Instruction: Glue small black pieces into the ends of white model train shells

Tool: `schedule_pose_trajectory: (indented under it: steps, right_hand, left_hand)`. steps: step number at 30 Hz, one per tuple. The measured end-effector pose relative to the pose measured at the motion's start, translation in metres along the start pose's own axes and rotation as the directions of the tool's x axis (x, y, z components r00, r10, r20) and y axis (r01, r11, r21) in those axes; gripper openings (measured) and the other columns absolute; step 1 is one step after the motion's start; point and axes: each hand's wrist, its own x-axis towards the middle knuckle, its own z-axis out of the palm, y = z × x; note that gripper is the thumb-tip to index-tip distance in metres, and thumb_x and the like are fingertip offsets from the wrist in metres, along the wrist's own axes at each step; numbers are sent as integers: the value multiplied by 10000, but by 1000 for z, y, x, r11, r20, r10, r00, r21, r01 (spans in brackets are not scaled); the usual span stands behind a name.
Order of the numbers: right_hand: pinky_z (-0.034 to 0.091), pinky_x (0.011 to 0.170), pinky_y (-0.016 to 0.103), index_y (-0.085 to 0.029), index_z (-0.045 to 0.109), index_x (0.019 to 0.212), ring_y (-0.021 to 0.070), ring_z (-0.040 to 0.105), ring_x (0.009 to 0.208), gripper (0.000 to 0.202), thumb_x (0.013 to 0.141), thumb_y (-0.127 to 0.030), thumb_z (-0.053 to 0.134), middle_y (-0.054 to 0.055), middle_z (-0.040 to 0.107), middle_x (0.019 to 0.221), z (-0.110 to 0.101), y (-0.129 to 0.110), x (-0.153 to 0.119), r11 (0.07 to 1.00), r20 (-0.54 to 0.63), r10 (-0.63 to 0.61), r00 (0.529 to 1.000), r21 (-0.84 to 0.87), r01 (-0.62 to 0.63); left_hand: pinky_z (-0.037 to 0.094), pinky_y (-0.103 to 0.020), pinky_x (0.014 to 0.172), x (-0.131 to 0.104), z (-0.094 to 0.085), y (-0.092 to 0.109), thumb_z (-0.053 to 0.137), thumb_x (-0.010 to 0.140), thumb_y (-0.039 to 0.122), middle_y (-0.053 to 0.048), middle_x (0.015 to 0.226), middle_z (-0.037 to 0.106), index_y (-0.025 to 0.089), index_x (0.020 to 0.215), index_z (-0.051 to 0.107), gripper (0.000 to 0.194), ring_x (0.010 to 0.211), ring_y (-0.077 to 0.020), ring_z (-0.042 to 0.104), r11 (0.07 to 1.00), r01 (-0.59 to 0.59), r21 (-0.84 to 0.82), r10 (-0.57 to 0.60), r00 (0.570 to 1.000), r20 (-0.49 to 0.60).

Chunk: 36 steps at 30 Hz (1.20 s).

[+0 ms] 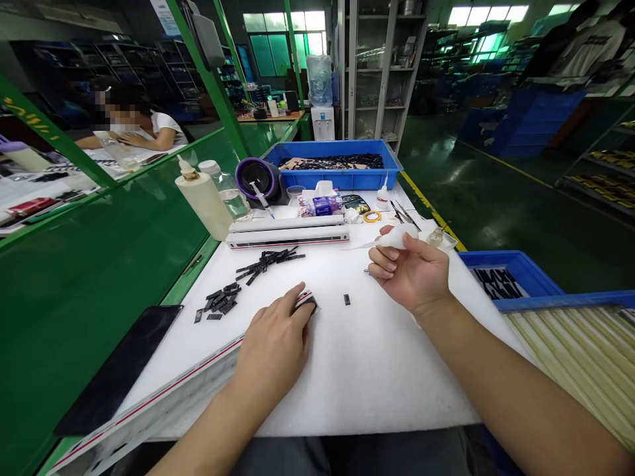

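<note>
Here left hand [272, 340] grips rail [191, 389], right [415, 277] holds bottle [398, 237].

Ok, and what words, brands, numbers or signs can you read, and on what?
No whole word is readable.
"B": seemingly the start of the brand on the tissue packet; the rest is too small.
Too small or blurred to read:
Yellow marks on the green beam.
The paper notice at the top.
The label on the water dispenser.
The small bottle's label.
Print on a background person's shirt.
</note>
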Motion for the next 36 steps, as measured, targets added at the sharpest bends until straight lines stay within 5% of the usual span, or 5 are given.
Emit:
schedule_pose_trajectory:
  steps: [11, 17, 25, 30, 36]
  right_hand:
    - [295, 443, 215, -193, 601, 799, 93, 322, 478, 218, 795, -411, 603, -45, 351, 542, 1, 5, 2, 1000, -34, 20, 999, -4, -21]
    - [252, 395, 205, -168, 617, 677, 64, 311, 399, 435, 829, -575, 603, -57, 351, 449, 4, 27, 0, 968, -58, -60, 997, -245, 44]
    - [415, 461, 236, -161, 692, 693, 110, 513, 492, 432, 835, -562, 621, 12, 569, 550, 7, 58, -21, 602, 56, -221, 974, -778, 181]
    - [414, 455, 245, -169, 676, 691, 107, 523, 471, 403, 890, -505, 574, 13, 594, 574, 8, 64, -21, 395, 229, -293, 928, -855, 335]
    - [397, 449, 237, -163, 657, 678, 98, 525, 455, 394, 923, -451, 548, 2, 574, 539, 10, 67, -19, 318, 306, -296, 905, -862, 396]
  left_hand:
    - [512, -462, 898, -6, 0, -3, 424, 911, 204, -90, 1418, 511, 209, 1090, 663, 299, 1120, -278, 596, 999, -42, 4, 42, 999, -14]
    - [508, -465, 914, -5, -3, -5, 424, 926, 197, -80, 1419, 511, 230, 1099, 664, 298, 1143, -268, 589, 998, -24, -61, 26, 999, 35]
    - [519, -457, 870, -4, -8, -10, 463, 905, 160, -86, 1393, 542, 215, 1079, 677, 281, 1107, -277, 595, 992, -128, -18, 130, 985, 113]
    - [513, -462, 882, -4, -6, -15, 452, 931, 221, -43, 1421, 519, 242, 1069, 678, 265, 1119, -262, 584, 990, -114, -84, 121, 989, 80]
    - [509, -469, 892, -3, -5, -14, 451, 927, 239, -36, 1423, 514, 236, 1039, 690, 263, 1117, -259, 588, 988, -96, -120, 104, 992, 65]
